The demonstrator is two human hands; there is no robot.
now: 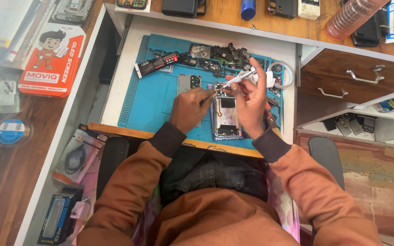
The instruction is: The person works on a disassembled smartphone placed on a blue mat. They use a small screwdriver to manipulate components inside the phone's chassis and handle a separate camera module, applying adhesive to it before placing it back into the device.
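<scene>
— What do we have under us, biggest first?

— We sit at a blue work mat (151, 100) on a pull-out shelf. At our twelve o'clock on it lies a heap of dark small parts (220, 57); at eleven, a black and red box (157, 64).

— And the opened phone (226, 119)?

— At the mat's near edge, dead centre, back cover off, lying flat between our wrists.

— Our hands?

— Our left hand (189, 109), at ten o'clock of the phone, is curled, fingertips pinched at the phone's top edge; whether they grip anything we cannot tell. Our right hand (251, 98), at two o'clock, grasps a white screwdriver (241, 77), its tip angled down onto the phone's top.
</scene>
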